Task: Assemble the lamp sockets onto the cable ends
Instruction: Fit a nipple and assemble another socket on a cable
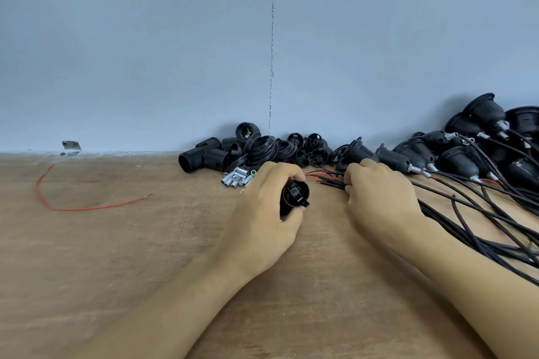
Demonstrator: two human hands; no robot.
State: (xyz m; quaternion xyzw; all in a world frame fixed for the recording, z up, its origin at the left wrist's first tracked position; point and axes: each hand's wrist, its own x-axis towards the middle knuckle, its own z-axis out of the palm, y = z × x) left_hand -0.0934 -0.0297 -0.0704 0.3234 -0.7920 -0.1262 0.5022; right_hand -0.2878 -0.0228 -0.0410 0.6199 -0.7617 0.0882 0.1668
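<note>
Left hand (262, 213) grips a socket cap (295, 197), so right hand (382, 198), clasping cables (455, 213) beside it, should feed one end straight in.

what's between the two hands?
Head view: red and black wire ends fan out from the right hand toward the socket in the left hand; below them, bare table.

1. The lamp socket (294, 197) in the left fingers (287, 172) is black.
2. The socket parts (256, 148) beyond those fingers are black, and the sleeves (237, 179) beside them are silver.
3. The cables (481, 213) under the right fingers (354, 172) are black, and their wire ends (320, 175) are red.
4. The loose wire (73, 207) far left of the fingers is red.
5. The desk (116, 256) is brown and wood-grained.
</note>
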